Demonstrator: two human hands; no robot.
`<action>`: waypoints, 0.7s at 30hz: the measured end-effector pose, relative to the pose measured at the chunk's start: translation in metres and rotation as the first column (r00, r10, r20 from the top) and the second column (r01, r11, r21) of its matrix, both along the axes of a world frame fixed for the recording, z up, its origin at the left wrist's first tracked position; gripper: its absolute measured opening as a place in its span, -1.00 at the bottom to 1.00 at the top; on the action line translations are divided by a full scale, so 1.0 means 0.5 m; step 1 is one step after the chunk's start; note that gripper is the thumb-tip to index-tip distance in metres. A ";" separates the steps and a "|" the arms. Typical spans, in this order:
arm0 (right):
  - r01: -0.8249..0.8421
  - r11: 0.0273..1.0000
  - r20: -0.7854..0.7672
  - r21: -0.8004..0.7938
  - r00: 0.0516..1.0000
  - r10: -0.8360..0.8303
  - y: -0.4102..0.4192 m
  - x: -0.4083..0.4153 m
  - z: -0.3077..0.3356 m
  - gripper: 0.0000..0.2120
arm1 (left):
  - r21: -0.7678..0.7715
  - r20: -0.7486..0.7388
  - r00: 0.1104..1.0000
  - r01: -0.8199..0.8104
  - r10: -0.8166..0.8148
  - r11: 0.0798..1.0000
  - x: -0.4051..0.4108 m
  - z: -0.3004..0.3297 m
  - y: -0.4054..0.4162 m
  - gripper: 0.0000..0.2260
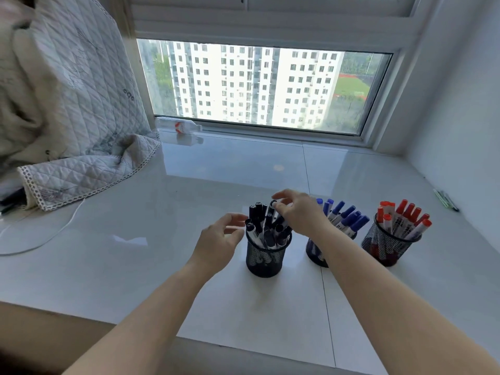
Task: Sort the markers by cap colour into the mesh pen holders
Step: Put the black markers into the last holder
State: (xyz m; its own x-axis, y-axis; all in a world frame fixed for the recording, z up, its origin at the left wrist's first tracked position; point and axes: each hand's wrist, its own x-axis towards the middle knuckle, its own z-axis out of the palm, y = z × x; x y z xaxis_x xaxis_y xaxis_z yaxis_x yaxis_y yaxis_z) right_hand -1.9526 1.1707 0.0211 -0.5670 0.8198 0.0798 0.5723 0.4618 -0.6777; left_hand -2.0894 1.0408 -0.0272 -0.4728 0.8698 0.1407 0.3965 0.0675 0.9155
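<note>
1. Right hand [300, 212] pinches a black-capped marker [273, 209] at its cap, above the black holder [266, 257].
2. Left hand [220, 239] hangs spread and empty at 9 o'clock of that holder, just beside the rim.
3. Blue holder [315, 253] and red holder [387, 247] stand at 3 o'clock, apparently sorted.
4. Advice: lower the marker upright into a gap; steady the holder with the left hand against tipping.

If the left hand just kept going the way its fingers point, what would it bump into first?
Most likely the black-capped markers standing in the nearest mesh holder. The left hand is open, fingers aimed right at that bunch with a small gap between. Depth is hard to judge from one view.
</note>
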 end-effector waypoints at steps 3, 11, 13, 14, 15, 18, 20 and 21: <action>-0.042 0.999 0.179 -0.004 0.983 0.042 0.011 -0.013 0.002 -0.74 | 0.065 -0.114 0.993 0.001 0.006 0.998 -0.002 0.005 -0.008 -0.68; -0.028 1.000 0.217 0.004 0.976 0.027 0.012 -0.031 -0.017 -0.78 | -0.054 -0.447 0.894 0.005 -0.029 0.999 0.001 0.015 0.007 -0.86; 0.004 0.998 0.148 0.062 0.989 -0.013 0.010 -0.026 -0.017 -0.76 | -0.042 -0.456 0.890 0.007 -0.026 0.999 0.004 0.019 0.009 -0.88; 0.031 0.996 0.075 0.078 0.997 -0.037 0.009 -0.022 -0.011 -0.77 | -0.022 -0.436 0.900 0.001 -0.011 1.000 0.004 0.021 0.008 -0.89; 0.060 0.994 -0.020 0.088 0.998 -0.059 0.009 -0.016 -0.003 -0.78 | 0.009 -0.399 0.917 -0.014 0.016 1.000 0.004 0.024 0.007 -0.90; 0.133 0.984 -0.312 0.118 0.946 -0.090 0.008 0.003 0.033 -0.85 | 0.152 -0.266 0.953 -0.104 0.142 0.983 0.001 0.038 -0.002 -0.86; 0.183 0.975 -0.436 0.129 0.893 -0.110 0.007 0.016 0.054 -0.85 | 0.249 -0.191 0.952 -0.190 0.240 0.950 -0.004 0.052 -0.007 -0.87; 0.211 0.970 -0.478 0.121 0.869 -0.129 0.007 0.021 0.062 -0.85 | 0.294 -0.147 0.946 -0.238 0.290 0.926 -0.007 0.060 -0.010 -0.88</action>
